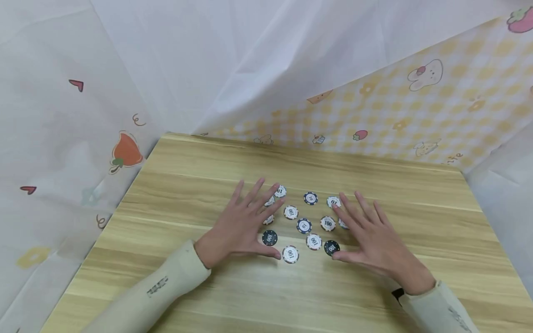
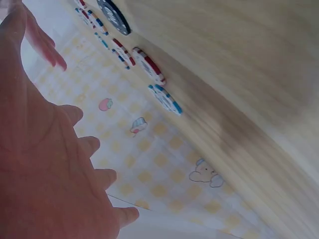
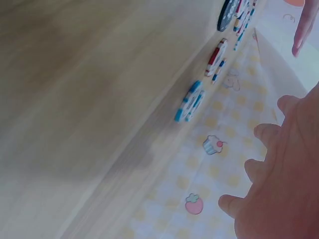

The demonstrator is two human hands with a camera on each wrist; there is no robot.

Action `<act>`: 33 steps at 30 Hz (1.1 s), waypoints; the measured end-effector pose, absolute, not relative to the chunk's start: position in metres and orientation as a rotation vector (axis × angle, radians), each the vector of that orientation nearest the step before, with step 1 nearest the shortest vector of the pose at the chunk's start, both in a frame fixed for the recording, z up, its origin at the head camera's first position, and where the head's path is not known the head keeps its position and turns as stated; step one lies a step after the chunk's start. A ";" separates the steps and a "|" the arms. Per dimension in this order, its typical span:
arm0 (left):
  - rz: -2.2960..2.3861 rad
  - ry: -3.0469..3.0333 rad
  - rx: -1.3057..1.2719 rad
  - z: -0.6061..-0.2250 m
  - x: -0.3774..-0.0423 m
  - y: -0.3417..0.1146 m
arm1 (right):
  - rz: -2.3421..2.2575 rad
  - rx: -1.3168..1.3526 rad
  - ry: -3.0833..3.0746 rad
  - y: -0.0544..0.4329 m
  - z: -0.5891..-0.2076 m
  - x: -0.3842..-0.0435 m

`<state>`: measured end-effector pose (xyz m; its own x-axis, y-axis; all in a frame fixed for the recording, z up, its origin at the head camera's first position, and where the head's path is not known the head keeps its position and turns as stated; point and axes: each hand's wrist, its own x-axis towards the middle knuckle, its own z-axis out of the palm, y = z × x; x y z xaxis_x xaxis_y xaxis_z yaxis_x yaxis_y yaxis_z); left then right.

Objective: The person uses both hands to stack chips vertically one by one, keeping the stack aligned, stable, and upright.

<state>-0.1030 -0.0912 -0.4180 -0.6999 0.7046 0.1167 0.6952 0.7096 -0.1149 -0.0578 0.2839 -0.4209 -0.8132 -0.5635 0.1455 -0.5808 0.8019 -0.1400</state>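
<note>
Poker chips lie flat and spread out in a loose group between two hands in the head view. My left hand (image 1: pixel 237 226) has its fingers spread over the left side of the group, partly hiding several chips. A black chip (image 1: pixel 269 237) shows between its thumb and forefinger; a white 100 chip (image 1: pixel 290 254) lies beside the thumb tip. Fingers splayed, my right hand (image 1: pixel 379 245) hovers at the right side, its thumb tip at another black chip (image 1: pixel 331 248) and its forefinger overlapping a light-blue-edged chip (image 1: pixel 333 202). Blue chips (image 1: pixel 304 225) sit mid-group. Neither hand grips anything.
The chips rest on a wood-grain table (image 1: pixel 291 300). White cloth (image 1: pixel 233 55) and a yellow checked cloth (image 1: pixel 383 111) with cartoon prints hang behind its far edge. More white cloth (image 1: pixel 54 138) stands along the left side.
</note>
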 end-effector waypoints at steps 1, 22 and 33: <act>0.091 -2.772 -1.136 -0.418 -0.103 -0.093 | 0.265 0.918 -2.893 0.286 -0.421 -0.057; 0.015 -2.830 -1.132 -0.421 -0.098 -0.115 | 0.235 0.870 -2.880 0.308 -0.428 -0.046; 0.033 -2.899 -1.201 -0.412 -0.089 -0.104 | 0.189 0.883 -2.879 0.296 -0.426 -0.045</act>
<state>-0.0891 -0.1044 -0.4116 -0.7071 0.7071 -0.0043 0.7070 0.7069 -0.0208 -0.0451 0.2959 -0.4259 -0.8218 -0.5483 0.1547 -0.5638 0.8217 -0.0828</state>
